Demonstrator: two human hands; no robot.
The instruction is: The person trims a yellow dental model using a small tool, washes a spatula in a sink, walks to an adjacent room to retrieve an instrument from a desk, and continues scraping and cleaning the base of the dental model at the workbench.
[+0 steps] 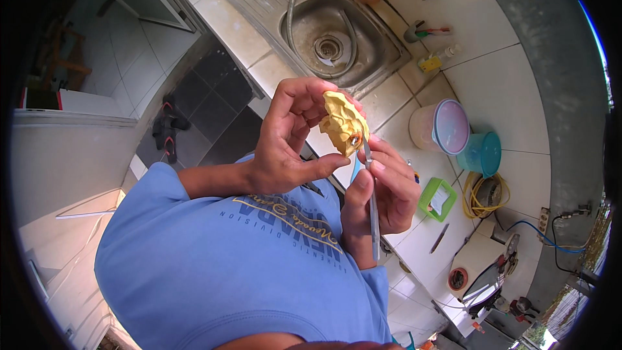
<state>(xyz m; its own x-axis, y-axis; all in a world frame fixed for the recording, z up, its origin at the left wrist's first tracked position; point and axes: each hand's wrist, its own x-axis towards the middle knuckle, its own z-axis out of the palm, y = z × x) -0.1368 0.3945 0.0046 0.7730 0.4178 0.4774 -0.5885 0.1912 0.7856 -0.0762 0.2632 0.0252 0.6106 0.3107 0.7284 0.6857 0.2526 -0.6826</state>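
My left hand (288, 139) holds a yellow plaster dental cast (343, 123) up in front of my chest, fingers behind it and thumb at its lower edge. A small orange-brown spot with a shiny bit shows on the cast's lower right part. My right hand (385, 191) grips a slim metal carving knife (374, 214) like a pen. Its upper tip touches, or lies very near, the cast's edge beside that spot; the handle points down. The cast's far side is hidden by my left fingers.
Beyond my hands is a steel sink (350, 39) with a grey hose in it. On the tiled counter to the right stand a lidded tub (440, 126), a teal container (481, 154), a green tray (437, 199), a loose blade (440, 238) and a yellow cable coil (476, 201).
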